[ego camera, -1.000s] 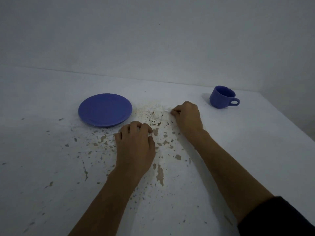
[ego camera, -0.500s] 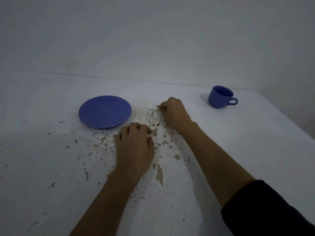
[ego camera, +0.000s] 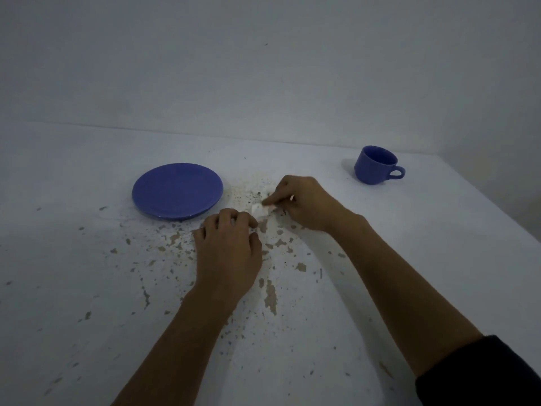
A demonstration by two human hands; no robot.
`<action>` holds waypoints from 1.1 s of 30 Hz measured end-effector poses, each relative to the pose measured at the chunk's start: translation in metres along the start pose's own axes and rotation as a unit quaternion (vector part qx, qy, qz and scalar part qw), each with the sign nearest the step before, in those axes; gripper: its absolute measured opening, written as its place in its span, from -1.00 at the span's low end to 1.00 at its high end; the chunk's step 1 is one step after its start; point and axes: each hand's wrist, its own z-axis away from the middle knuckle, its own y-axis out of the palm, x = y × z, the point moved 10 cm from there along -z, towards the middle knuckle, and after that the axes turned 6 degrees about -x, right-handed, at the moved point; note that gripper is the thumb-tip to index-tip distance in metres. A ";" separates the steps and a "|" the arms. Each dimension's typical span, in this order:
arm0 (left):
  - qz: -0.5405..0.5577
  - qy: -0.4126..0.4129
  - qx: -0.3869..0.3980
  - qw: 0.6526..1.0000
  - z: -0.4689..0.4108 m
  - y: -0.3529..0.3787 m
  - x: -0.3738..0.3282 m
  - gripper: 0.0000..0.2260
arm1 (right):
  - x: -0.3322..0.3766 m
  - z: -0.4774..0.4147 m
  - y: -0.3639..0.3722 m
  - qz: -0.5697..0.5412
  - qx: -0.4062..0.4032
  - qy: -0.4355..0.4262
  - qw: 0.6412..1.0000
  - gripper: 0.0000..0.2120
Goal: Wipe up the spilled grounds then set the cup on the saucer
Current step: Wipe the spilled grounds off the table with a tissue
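Head view: the spilled grounds [ego camera: 257,197] are seen as fine dark specks just to the right of the saucer [ego camera: 177,190], and this saucer is taken as the landmark. A small white wipe [ego camera: 259,209] is pinched between the fingertips of the right hand [ego camera: 304,203] and is pressed onto the table [ego camera: 439,244] among the specks, near the right edge of the saucer. The left hand [ego camera: 228,250] is laid on the table in front of the saucer, its fingers curled; whether anything is held under them cannot be told. The cup [ego camera: 376,165] is placed upright, well to the right of the saucer, the handle turned away from it. The wiping step is judged to be in hand, not finished. For the next move, the specks must be gathered without pushing them onto the saucer. One saucer, one cup, one wipe and two hands are counted. Many chipped paint patches are also seen.
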 end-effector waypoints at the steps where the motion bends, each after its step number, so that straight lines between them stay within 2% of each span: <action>1: 0.000 -0.002 0.003 1.000 0.000 0.000 0.000 -0.80 | -0.010 -0.005 -0.010 -0.007 -0.039 0.023 0.999 -0.75; 3: -0.004 -0.004 0.007 1.000 -0.001 0.002 0.000 -0.80 | -0.030 -0.017 -0.022 -0.001 -0.103 0.072 0.992 -0.74; 6: -0.008 -0.007 0.005 1.000 -0.001 0.001 0.001 -0.80 | -0.043 -0.030 -0.003 0.029 -0.085 0.128 0.988 -0.72; 12: -0.018 -0.001 -0.008 1.000 -0.003 0.002 0.001 -0.80 | 0.009 -0.027 0.036 0.052 -0.022 0.025 0.998 -0.71; 15: -0.026 -0.006 0.000 1.000 -0.004 0.004 0.000 -0.79 | 0.014 -0.032 0.037 0.066 -0.003 0.009 0.998 -0.71; 20: -0.008 -0.001 0.006 1.000 0.000 0.002 0.000 -0.79 | -0.014 -0.038 0.032 0.102 -0.062 0.078 0.990 -0.75; 24: 0.000 0.007 0.003 1.000 0.001 0.000 0.000 -0.80 | -0.045 -0.019 0.011 0.120 -0.099 0.152 0.976 -0.68; 27: 0.003 0.012 -0.003 1.000 0.002 -0.001 -0.001 -0.80 | -0.059 -0.001 0.002 0.132 -0.091 0.192 0.968 -0.67; 33: -0.001 0.006 -0.007 1.000 0.002 0.000 0.001 -0.77 | -0.041 0.018 0.003 0.127 -0.036 0.244 0.961 -0.88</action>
